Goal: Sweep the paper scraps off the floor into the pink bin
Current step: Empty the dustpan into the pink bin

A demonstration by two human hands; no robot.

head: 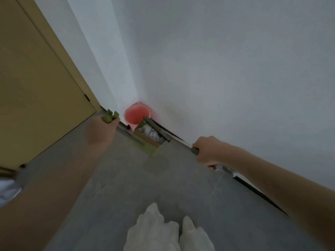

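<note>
- A tan wooden door (36, 84) fills the left side, above the grey floor (112, 187)
- The left hand (101, 131) has its fingers clenched round the green plastic handle (110, 116) of an olive-green long-handled dustpan (150, 147), raised off the floor
- A round pink plastic bin (136, 113) sits in the corner of the white walls (217, 60), just behind the dustpan
- A grey-headed broom with white bristles (154, 132) rests in the dustpan's mouth; paper scraps are too blurred to tell apart
- The right hand (208, 151) grips the broom's metal pole
- White slippers (168, 232) show at the bottom
</note>
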